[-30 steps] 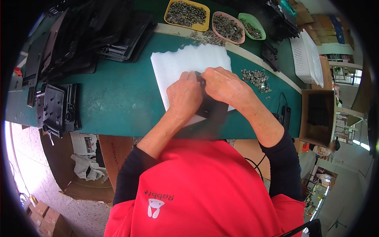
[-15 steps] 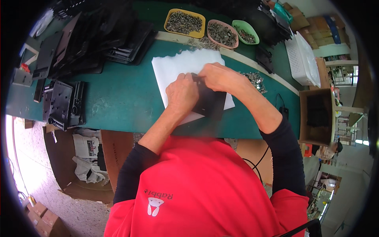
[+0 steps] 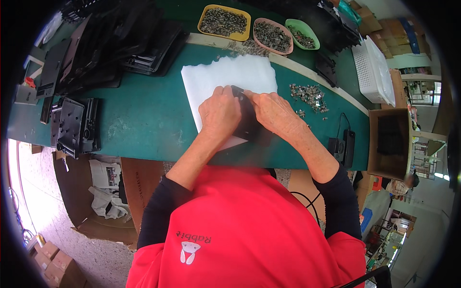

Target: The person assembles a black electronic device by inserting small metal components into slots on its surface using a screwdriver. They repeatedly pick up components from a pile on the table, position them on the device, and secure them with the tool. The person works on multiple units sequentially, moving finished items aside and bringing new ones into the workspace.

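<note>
A dark flat panel (image 3: 249, 126) lies on a white foam sheet (image 3: 204, 79) in front of me. My left hand (image 3: 220, 109) grips the panel's left side near its far corner, fingers curled. At the same far edge, my right hand (image 3: 274, 111) has its fingers pinched together, with thumb and index finger near the corner; anything small between them is hidden. The panel's near end looks blurred above the green table (image 3: 144, 122). A heap of small metal pieces (image 3: 309, 98) is spread on the table to the right of the foam.
Yellow (image 3: 224, 23), pink (image 3: 272, 36) and green trays (image 3: 302, 34) of small metal parts stand at the back. Black panels (image 3: 153, 53) are stacked far left, with black brackets (image 3: 77, 126) nearer. A black power adapter (image 3: 349, 144) and cardboard box (image 3: 390, 144) are at right.
My right hand has drawn back slightly to the right and nearer me, uncovering more of the metal heap. My left hand stays on the panel. The view has shifted slightly.
</note>
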Available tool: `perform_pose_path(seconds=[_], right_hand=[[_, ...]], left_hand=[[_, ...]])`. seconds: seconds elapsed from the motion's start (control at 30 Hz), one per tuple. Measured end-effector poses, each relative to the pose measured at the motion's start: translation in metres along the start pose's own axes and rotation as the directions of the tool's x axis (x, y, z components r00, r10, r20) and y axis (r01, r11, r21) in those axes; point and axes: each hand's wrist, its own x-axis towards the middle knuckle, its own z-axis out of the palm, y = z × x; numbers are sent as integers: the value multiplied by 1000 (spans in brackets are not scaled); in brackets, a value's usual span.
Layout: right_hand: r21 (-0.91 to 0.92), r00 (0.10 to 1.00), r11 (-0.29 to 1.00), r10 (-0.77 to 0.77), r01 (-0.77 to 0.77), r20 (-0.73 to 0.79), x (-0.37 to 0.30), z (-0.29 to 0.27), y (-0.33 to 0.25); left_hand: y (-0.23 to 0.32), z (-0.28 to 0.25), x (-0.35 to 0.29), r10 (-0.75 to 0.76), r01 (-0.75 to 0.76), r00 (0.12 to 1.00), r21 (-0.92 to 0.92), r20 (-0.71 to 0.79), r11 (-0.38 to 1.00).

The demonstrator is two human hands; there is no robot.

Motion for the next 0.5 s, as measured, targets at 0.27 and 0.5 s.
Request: perform_pose_path(seconds=[0.27, 0.5], right_hand=[[-26, 999, 999, -35, 35, -6, 0, -4, -3], [-20, 1000, 1000, -12, 12, 5, -3, -3, -5]], left_hand=[[1, -2, 0, -1, 1, 1000, -17, 8, 1000], [2, -2, 0, 5, -4, 1000, -38, 3, 999]])
